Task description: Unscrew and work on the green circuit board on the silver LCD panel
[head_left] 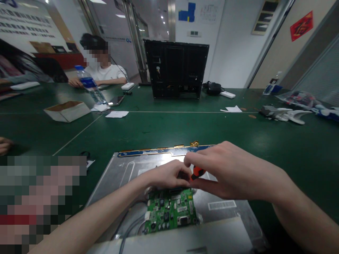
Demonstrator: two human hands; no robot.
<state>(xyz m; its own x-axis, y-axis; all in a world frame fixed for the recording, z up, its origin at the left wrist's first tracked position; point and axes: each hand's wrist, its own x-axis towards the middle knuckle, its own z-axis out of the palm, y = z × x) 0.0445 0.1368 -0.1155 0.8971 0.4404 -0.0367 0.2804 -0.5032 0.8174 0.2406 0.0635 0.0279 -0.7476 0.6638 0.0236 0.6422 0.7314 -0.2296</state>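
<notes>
Office interior, head view: pale walls, a red paper ornament at right, a person in a white shirt seated across the way. Green counter, bearing the following.

Item: black monitor housing, upright at the far side, back towards the wearer.
Item: water bottle, blue-capped, near an open box and a phone.
Item: display panel, metal-backed, lying flat before the wearer; blue circuit strip along its far edge, barcode label right of centre.
Item: green circuit board, on the middle of the panel; grey cables to its left, pale cover plate across the near side.

Right hand: thumb and forefinger pinching what reads as a screwdriver, orange-and-black handle, tip hidden from where I stand.
Left hand: fingers curled at the board's far edge, meeting the right; whether they pinch anything, I cannot tell.

Step in hand, judged by posture: driver work at that edge. Next move seems to call for an upright tool, a well-seated tip and a steadying left hand.
</notes>
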